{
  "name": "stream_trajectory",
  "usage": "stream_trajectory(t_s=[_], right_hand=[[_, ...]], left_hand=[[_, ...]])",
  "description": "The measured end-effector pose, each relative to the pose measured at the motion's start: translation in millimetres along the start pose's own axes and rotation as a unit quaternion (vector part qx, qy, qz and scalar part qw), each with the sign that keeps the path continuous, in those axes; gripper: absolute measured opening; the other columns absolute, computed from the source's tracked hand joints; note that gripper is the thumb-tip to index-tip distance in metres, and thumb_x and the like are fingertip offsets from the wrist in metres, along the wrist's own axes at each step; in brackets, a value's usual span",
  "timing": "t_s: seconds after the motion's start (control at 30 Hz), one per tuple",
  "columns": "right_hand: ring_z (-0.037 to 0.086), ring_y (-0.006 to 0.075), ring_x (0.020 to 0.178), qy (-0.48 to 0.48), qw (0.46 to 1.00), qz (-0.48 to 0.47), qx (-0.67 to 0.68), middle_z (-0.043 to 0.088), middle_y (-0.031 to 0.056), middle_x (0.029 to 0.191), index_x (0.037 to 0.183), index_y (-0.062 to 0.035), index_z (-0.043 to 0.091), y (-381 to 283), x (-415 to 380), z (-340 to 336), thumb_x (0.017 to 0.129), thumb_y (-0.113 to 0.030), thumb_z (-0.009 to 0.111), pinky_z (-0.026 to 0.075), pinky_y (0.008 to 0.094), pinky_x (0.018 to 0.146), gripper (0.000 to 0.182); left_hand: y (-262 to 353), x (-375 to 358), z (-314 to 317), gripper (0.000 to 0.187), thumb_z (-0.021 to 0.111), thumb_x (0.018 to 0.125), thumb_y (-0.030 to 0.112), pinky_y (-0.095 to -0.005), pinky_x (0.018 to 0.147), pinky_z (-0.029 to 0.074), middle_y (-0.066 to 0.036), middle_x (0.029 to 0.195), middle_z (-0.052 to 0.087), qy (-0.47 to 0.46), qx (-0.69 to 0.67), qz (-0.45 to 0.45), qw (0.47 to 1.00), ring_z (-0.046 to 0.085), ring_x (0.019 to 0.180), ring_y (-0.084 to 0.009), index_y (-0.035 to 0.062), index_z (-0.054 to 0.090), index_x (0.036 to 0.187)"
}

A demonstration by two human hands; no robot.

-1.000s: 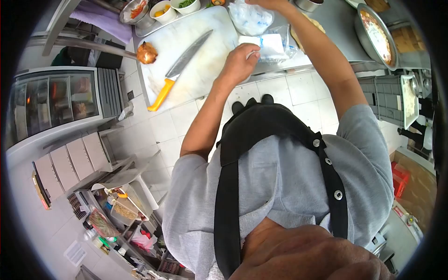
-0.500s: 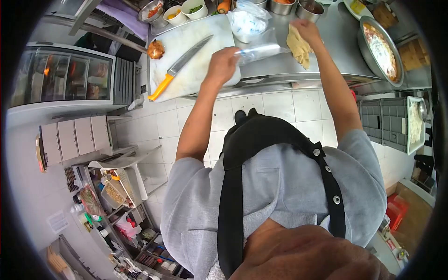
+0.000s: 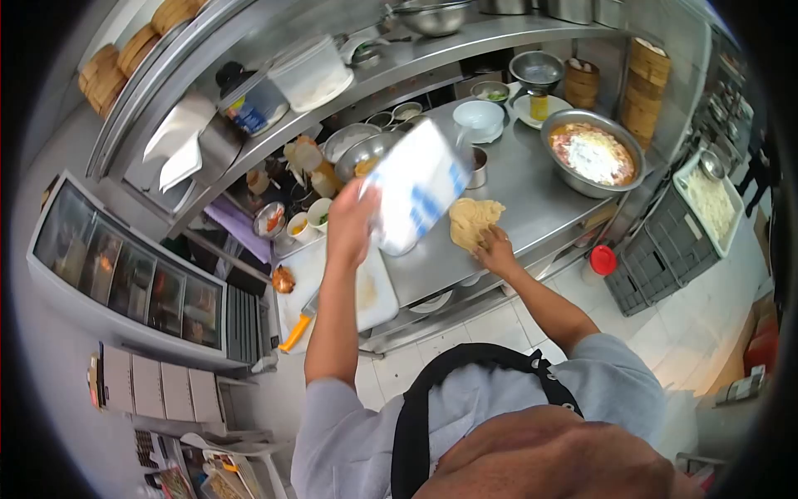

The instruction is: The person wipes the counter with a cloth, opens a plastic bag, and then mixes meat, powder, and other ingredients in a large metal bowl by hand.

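Note:
My left hand (image 3: 352,224) is closed on a white plastic bag (image 3: 416,187) with blue print, raised over the counter and blurred by motion. A flattened tan piece, like dough or cloth (image 3: 472,221), lies on the steel counter (image 3: 519,218). The fingers of my right hand (image 3: 496,249) are spread on its lower right edge. Below my left forearm, a knife with a yellow handle (image 3: 296,333) rests on the white cutting board (image 3: 376,293); the forearm hides most of its blade.
A large metal bowl (image 3: 625,185) of food with white powder sits at the counter's right. A browned item (image 3: 283,279) lies at the board's left corner. Overhead runs a steel shelf (image 3: 449,56). Grey crates (image 3: 657,270) stand on the right.
The view has tilted up, showing the shelf. The plastic bag is now lifted in my left hand. My right hand has come down from beyond the tan piece to its near edge.

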State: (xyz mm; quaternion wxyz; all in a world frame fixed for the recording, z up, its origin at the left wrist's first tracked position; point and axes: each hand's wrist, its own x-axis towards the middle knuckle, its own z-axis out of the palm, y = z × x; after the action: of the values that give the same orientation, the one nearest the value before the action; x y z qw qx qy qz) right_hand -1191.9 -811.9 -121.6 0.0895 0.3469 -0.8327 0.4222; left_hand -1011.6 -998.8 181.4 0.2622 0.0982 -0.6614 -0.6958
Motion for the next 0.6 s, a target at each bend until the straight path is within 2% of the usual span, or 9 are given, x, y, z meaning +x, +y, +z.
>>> stream_trajectory(t_s=[0.13, 0.2, 0.23, 0.33, 0.37, 0.4, 0.47, 0.57, 0.6], right_hand=[[0.047, 0.0379, 0.113, 0.03, 0.994, 0.083, 0.071, 0.052, 0.0234, 0.119, 0.105, -0.0028, 0.062, 16, -54, -43, 0.076, -0.026, 0.067, 0.039, 0.0416, 0.095, 0.038], [0.054, 0.0361, 0.105, -0.053, 0.984, 0.145, 0.086, 0.06, 0.0218, 0.107, 0.097, -0.0017, 0.065, 33, -92, -73, 0.076, -0.03, 0.066, 0.043, 0.0388, 0.09, 0.035], [0.057, 0.0342, 0.1, -0.067, 0.98, 0.169, 0.077, 0.062, 0.0204, 0.103, 0.097, -0.0012, 0.065, 40, -116, -86, 0.077, -0.031, 0.066, 0.044, 0.0376, 0.087, 0.036], [0.063, 0.0303, 0.092, -0.118, 0.935, 0.32, 0.098, 0.066, 0.0187, 0.094, 0.096, -0.0012, 0.066, 74, -201, -112, 0.079, -0.034, 0.065, 0.048, 0.0366, 0.082, 0.037], [0.063, 0.0292, 0.091, -0.12, 0.913, 0.377, 0.095, 0.067, 0.0185, 0.093, 0.096, -0.0008, 0.066, 75, -230, -124, 0.079, -0.034, 0.065, 0.049, 0.036, 0.081, 0.037], [0.064, 0.029, 0.086, -0.111, 0.893, 0.425, 0.102, 0.067, 0.0181, 0.091, 0.094, -0.0012, 0.067, 76, -260, -135, 0.078, -0.035, 0.066, 0.05, 0.0356, 0.077, 0.037], [0.064, 0.0267, 0.085, -0.088, 0.857, 0.498, 0.1, 0.067, 0.0185, 0.09, 0.093, -0.0004, 0.067, 86, -324, -141, 0.078, -0.03, 0.066, 0.049, 0.0347, 0.077, 0.034], [0.063, 0.024, 0.081, -0.057, 0.767, 0.609, 0.194, 0.067, 0.0165, 0.085, 0.09, 0.003, 0.067, 92, -398, -146, 0.079, -0.026, 0.066, 0.049, 0.0341, 0.075, 0.031], [0.06, 0.0215, 0.073, -0.056, 0.767, 0.607, 0.202, 0.066, 0.0125, 0.08, 0.09, 0.0037, 0.066, 82, -406, -155, 0.079, -0.025, 0.067, 0.048, 0.0328, 0.069, 0.03]], left_hand=[[13, 97, 119, 0.024, 0.05, 0.09, 0.01, -0.0324, 0.077, 0.049, -0.009, 0.103, 0.058, -0.149, -0.235, 0.027, 0.96, 0.059, 0.091, -0.0185, 0.001, 0.049, 0.111], [14, 159, 189, 0.026, 0.052, 0.084, 0.004, -0.0371, 0.07, 0.05, -0.012, 0.101, 0.055, -0.157, -0.343, 0.036, 0.925, 0.058, 0.087, -0.0216, -0.0001, 0.047, 0.109], [15, 196, 219, 0.029, 0.048, 0.086, 0.001, -0.037, 0.077, 0.049, -0.013, 0.107, 0.055, -0.17, -0.349, 0.048, 0.92, 0.058, 0.092, -0.024, -0.0031, 0.045, 0.114], [35, 263, 299, 0.035, 0.048, 0.083, 0.002, -0.0507, 0.077, 0.052, -0.015, 0.107, 0.055, 0.022, -0.388, 0.076, 0.918, 0.06, 0.091, -0.0298, -0.0006, 0.044, 0.118], [22, 316, 309, 0.032, 0.043, 0.086, 0.005, -0.0514, 0.074, 0.054, -0.016, 0.106, 0.057, -0.005, -0.451, 0.058, 0.891, 0.062, 0.09, -0.0311, 0.0005, 0.047, 0.118], [20, 340, 317, 0.033, 0.038, 0.089, 0.008, -0.0538, 0.073, 0.054, -0.017, 0.107, 0.059, 0.045, -0.467, 0.004, 0.883, 0.063, 0.09, -0.0321, 0.0009, 0.048, 0.119], [30, 322, 317, 0.035, 0.038, 0.087, 0.003, -0.0521, 0.076, 0.053, -0.016, 0.113, 0.057, 0.052, -0.41, -0.045, 0.909, 0.061, 0.094, -0.0309, 0.0008, 0.047, 0.121], [19, 328, 314, 0.032, 0.041, 0.087, 0.004, -0.0481, 0.076, 0.052, -0.014, 0.11, 0.058, 0.049, -0.358, -0.041, 0.931, 0.061, 0.092, -0.0289, 0.0001, 0.048, 0.118], [16, 330, 313, 0.031, 0.042, 0.087, 0.004, -0.0468, 0.075, 0.052, -0.014, 0.109, 0.058, 0.047, -0.344, -0.035, 0.937, 0.061, 0.091, -0.0283, -0.0002, 0.048, 0.117]])
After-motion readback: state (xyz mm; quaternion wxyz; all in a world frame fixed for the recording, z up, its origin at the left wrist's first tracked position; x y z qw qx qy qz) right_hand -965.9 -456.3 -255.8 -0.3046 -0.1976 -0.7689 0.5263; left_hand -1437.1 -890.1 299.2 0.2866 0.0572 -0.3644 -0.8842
